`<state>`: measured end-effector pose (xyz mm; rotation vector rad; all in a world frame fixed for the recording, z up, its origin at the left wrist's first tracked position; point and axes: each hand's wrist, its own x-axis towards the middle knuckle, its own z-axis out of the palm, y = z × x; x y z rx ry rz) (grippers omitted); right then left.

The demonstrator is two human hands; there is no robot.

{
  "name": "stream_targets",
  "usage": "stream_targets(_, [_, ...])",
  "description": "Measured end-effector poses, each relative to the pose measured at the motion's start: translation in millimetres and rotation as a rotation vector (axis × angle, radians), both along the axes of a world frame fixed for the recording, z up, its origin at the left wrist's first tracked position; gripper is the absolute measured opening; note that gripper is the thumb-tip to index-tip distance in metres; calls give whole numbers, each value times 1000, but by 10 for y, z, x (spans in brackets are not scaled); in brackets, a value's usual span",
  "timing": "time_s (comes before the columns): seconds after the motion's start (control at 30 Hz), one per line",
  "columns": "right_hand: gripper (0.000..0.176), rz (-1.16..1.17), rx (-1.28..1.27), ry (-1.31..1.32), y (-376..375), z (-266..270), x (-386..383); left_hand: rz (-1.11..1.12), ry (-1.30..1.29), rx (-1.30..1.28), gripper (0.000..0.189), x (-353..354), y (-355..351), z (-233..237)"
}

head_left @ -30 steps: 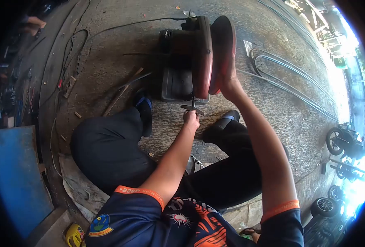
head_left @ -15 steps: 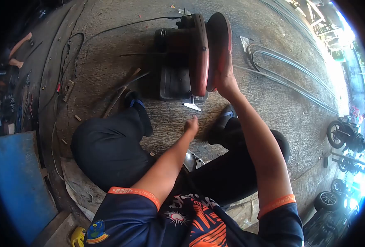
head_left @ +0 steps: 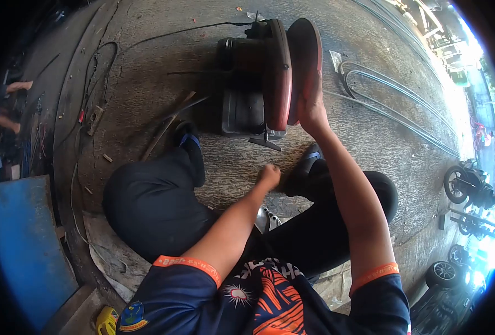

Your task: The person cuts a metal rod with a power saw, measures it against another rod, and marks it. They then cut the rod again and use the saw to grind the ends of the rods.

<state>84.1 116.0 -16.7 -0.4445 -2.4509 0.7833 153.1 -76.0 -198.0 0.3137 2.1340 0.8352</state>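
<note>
A cut-off machine with a red-edged guard (head_left: 280, 78) and a dark motor stands on the floor ahead. To its right is an upright round disc-shaped part with a red rim (head_left: 314, 61). My right hand (head_left: 312, 109) grips the lower right side of this round part, its fingers partly hidden. A T-shaped handle (head_left: 264, 144) sticks out at the machine's near end. Just below that handle, my left hand (head_left: 269, 176) is closed in a loose fist, touching nothing, and no object shows in it.
Long metal rods (head_left: 403, 114) lie at the right. A black cable (head_left: 175, 34) runs to the machine. At the left are a blue panel (head_left: 21, 245), a wooden stick (head_left: 166, 125) and another person's limbs. Motorcycles (head_left: 470, 184) stand at the far right.
The T-shaped handle has turned and now looks dark instead of bright. My left hand has moved slightly right and down. My right hand stays on the round part; the view has shifted a little.
</note>
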Motion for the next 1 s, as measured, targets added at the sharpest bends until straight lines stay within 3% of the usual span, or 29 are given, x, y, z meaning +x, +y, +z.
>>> stream_targets(0.07, [81, 8, 12, 10, 11, -18, -9, 447, -149, 196, 27, -331, 151, -683])
stream_targets(0.13, [81, 1, 21, 19, 6, -37, -18, 968, -695, 486, 24, -623, 236, -341])
stream_targets(0.23, [81, -44, 10, 15, -36, -11, -21, 1139, -895, 576, 21, -770, 270, -174])
stream_targets(0.33, [81, -68, 15, 36, -84, -12, -5, 315, 461, 308, 24, -398, 124, 316])
stream_targets(0.4, [81, -66, -11, 24, -101, 21, -5, -1115, 217, 100, 24, -91, -11, 494])
stream_targets(0.5, [81, 7, 108, 110, -24, -39, -22, -1146, 209, 50, 24, 365, -186, 336])
stream_targets(0.57, [81, -25, 37, 62, -68, 16, -25, -767, 137, 47, 26, 405, -271, 165])
stream_targets(0.63, [81, -57, -35, 14, -94, 12, 33, -172, 23, 119, 26, 166, -164, -88])
stream_targets(0.67, [82, -37, -8, 46, -82, 3, 17, -4, 43, 121, 31, -38, -50, -161])
stream_targets(0.7, [82, -18, 19, 81, -68, -4, -10, 183, 42, 212, 32, -217, 51, -539])
stream_targets(0.73, [82, -17, 21, 89, -53, -13, -23, 576, -425, 352, 29, -444, 130, -534])
stream_targets(0.77, [82, -9, 42, 97, -40, -33, -16, 963, -617, 535, 29, -619, 218, -231])
stream_targets(0.8, [82, -2, 61, 103, -39, -42, -13, 1083, -664, 541, 28, -780, 304, -271])
stream_targets(0.87, [83, -20, 26, 83, -63, -4, -7, 871, -555, 521, 18, -817, 296, 69])
stream_targets(0.9, [83, -34, -9, 61, -85, 5, -5, 873, -555, 518, 18, -783, 302, 20])
stream_targets(0.97, [83, -20, 16, 78, -65, -20, -3, 1359, -1069, 666, 6, -734, 361, -194])
stream_targets(1.0, [84, -4, 44, 96, -45, -28, -20, 1363, -1069, 673, 6, -793, 347, -300])
